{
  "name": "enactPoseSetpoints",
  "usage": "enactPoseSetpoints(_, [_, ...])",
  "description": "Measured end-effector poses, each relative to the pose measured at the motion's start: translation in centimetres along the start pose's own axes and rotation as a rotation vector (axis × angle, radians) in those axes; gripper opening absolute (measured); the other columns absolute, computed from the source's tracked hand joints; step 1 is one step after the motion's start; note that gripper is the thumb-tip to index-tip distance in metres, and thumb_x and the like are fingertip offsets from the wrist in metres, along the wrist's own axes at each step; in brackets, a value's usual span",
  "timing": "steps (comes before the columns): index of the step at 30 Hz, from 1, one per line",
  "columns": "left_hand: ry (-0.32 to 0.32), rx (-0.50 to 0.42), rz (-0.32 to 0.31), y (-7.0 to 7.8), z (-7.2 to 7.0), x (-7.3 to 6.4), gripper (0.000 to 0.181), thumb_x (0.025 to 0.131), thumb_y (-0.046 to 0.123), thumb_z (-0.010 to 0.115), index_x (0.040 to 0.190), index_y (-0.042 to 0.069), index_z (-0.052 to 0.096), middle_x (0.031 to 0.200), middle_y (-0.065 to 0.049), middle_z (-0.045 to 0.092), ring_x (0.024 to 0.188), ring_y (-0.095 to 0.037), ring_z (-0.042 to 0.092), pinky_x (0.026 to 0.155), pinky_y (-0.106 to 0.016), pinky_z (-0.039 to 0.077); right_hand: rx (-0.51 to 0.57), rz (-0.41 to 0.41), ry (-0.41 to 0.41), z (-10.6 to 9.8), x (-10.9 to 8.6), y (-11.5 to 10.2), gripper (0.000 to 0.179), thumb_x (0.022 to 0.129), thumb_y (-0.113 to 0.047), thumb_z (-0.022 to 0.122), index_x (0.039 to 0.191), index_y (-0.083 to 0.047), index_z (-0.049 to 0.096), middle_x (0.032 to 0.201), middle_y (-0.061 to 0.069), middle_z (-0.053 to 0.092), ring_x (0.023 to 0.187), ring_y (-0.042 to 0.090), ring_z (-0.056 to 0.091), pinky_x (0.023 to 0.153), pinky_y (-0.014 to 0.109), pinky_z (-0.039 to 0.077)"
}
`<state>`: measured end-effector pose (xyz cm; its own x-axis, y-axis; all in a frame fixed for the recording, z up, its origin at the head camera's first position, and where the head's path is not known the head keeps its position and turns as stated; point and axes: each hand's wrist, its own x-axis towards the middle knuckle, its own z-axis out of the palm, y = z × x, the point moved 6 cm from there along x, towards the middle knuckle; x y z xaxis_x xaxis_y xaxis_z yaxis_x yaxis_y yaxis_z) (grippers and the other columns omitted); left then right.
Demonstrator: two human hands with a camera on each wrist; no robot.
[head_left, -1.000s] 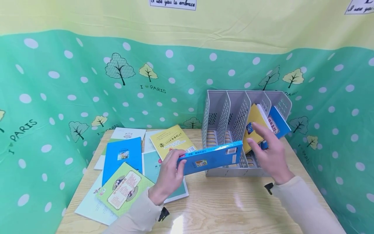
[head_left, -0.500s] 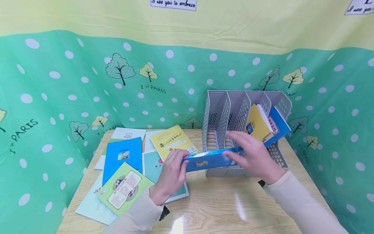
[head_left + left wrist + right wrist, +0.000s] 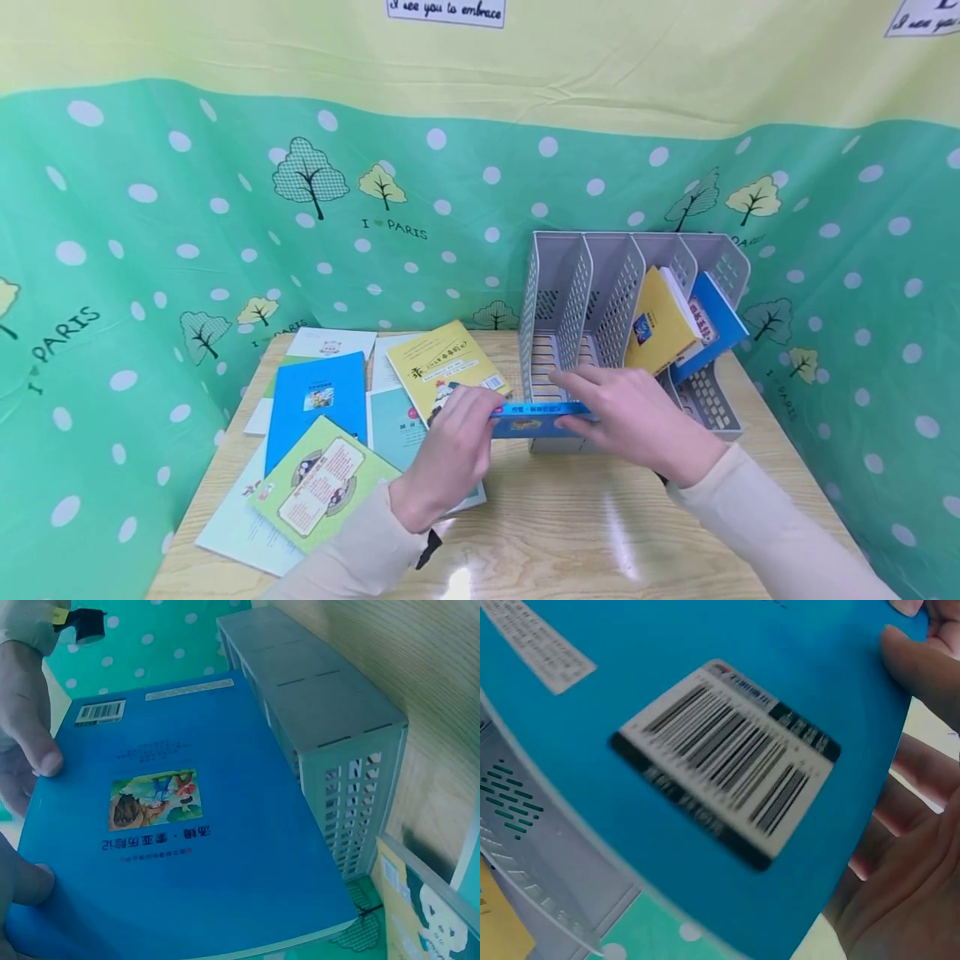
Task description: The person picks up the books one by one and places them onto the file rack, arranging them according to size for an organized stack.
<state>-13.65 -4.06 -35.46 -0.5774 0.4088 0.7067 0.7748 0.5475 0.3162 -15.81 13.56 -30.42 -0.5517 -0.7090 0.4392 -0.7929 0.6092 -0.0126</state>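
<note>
A blue paperback book (image 3: 531, 427) is held spine up in front of the grey file rack (image 3: 558, 275). My left hand (image 3: 450, 450) grips its left end, and my right hand (image 3: 637, 417) pinches its right end. The left wrist view shows the book's back cover (image 3: 247, 885), with a small colour picture and title, and both thumbs against it. In the right wrist view a barcode label (image 3: 727, 765) is on the cover, and my right thumb (image 3: 922, 675) lies on that same face with the other fingers behind. The rack's front partly disappears behind the book.
A yellow book (image 3: 660, 321) and another blue book (image 3: 716, 329) lean in the rack's right-hand compartments. On the wooden table (image 3: 555, 533), left, lie a blue book (image 3: 318, 400), a green book (image 3: 322, 483), a yellow book (image 3: 442, 358) and several pale ones. A patterned curtain (image 3: 420, 275) hangs behind.
My right hand has come left from beside the rack and taken the book's right end. The book has turned so its spine faces up more, and its right end has come lower.
</note>
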Motion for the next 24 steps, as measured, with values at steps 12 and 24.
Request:
enactPoseSetpoints(12, [0.007, 0.069, 0.102, 1.4, 0.0, 0.4, 0.027, 0.083, -0.007, 0.049, 0.107, 0.002, 0.057, 0.102, -0.004, 0.061, 0.093, -0.017, 0.053, 0.084, -0.024, 0.047, -0.044, 0.061, -0.146, 1.1, -0.2, -0.6, 0.05, 0.075, -0.032, 0.082, 0.116, -0.011, 0.065, 0.093, 0.0, 0.067, 0.055, 0.009, 0.055, 0.044, 0.023, 0.043])
enactPoseSetpoints(24, [0.005, 0.164, 0.2, 2.4, 0.1, 0.7, 0.034, 0.076, -0.01, 0.047, 0.106, 0.001, 0.061, 0.101, -0.007, 0.063, 0.09, -0.019, 0.055, 0.081, -0.025, 0.047, -0.044, 0.056, -0.216, 2.3, -0.5, -1.2, 0.021, 0.079, -0.021, 0.077, 0.086, -0.016, 0.058, 0.064, -0.011, 0.045, 0.048, 0.004, 0.039, 0.04, 0.02, 0.031])
